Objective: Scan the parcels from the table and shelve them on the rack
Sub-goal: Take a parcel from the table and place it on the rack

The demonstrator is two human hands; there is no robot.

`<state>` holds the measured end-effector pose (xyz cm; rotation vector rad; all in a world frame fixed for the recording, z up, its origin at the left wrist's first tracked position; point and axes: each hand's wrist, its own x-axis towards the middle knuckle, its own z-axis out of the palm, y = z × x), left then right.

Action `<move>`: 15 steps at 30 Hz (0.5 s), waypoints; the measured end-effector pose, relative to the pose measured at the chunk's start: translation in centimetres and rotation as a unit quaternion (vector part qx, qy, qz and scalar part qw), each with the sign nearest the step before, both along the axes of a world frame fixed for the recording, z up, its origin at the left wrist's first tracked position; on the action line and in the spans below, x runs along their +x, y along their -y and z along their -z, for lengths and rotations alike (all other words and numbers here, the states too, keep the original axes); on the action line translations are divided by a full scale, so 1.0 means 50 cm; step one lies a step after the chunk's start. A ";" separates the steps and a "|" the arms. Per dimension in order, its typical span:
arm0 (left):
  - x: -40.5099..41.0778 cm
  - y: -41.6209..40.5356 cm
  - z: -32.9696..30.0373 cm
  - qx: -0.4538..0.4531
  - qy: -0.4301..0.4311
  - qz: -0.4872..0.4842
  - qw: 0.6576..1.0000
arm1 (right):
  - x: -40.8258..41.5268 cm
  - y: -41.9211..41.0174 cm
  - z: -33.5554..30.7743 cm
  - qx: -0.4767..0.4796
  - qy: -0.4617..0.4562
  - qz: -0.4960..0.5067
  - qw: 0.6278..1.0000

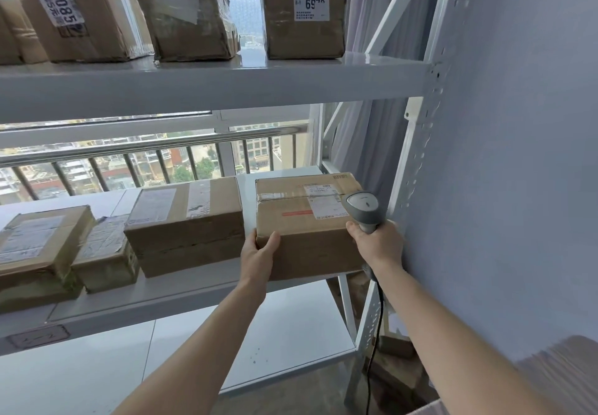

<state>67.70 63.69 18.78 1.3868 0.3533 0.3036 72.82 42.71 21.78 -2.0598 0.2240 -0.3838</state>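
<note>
A brown cardboard parcel point(304, 223) with a white label and a red stripe on top sits at the right end of the rack's middle shelf point(194, 288). My left hand point(260, 253) holds its near left corner, thumb on the front face and fingers along the side. My right hand point(377, 241) grips a grey barcode scanner point(364, 209) by the handle at the parcel's near right corner. The scanner's head hangs over the label, and its black cable drops below my wrist.
Three more parcels point(184, 223) stand to the left on the same shelf. The upper shelf point(210, 83) carries several labelled boxes point(304, 20). The rack's white perforated post point(417, 162) and a blue wall point(517, 155) close the right side. A window railing lies behind.
</note>
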 end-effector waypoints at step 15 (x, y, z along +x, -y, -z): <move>0.103 0.000 -0.033 0.355 -0.066 0.015 0.932 | 0.115 -0.016 -0.014 -0.043 -0.015 -0.006 0.999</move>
